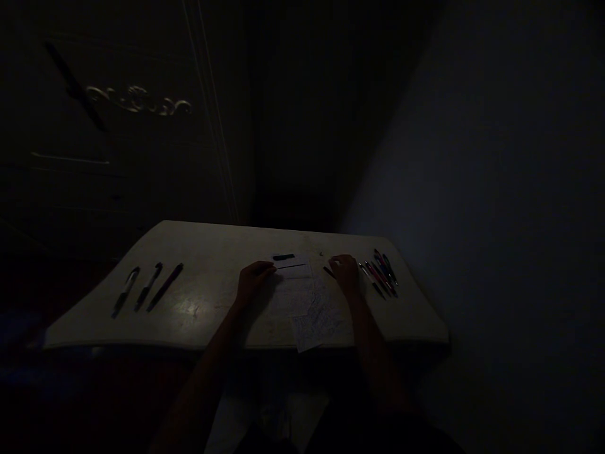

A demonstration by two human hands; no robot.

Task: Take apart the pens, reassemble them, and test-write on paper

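Note:
My left hand (pixel 255 277) is closed in a pinch over the paper, on one end of a thin dark stick that looks like a pen refill (pixel 290 266). Just beyond the refill lies a short dark pen part (pixel 283 256). My right hand (pixel 345 272) rests low over the table with fingers drawn together; what they hold, if anything, is too dark to make out. A short dark tube (pixel 329 272) shows beside that hand, and I cannot tell whether it touches. A tiny dark piece (pixel 321 254) sits near the right fingertips.
Printed or scribbled sheets of paper (pixel 295 293) lie mid-table, one overhanging the front edge. Three pens (pixel 149 287) lie apart on the left of the white table (pixel 203 246). Several pens (pixel 378 277) are bunched at right. A wall (pixel 496 221) stands right, a dark cabinet (pixel 142 151) left.

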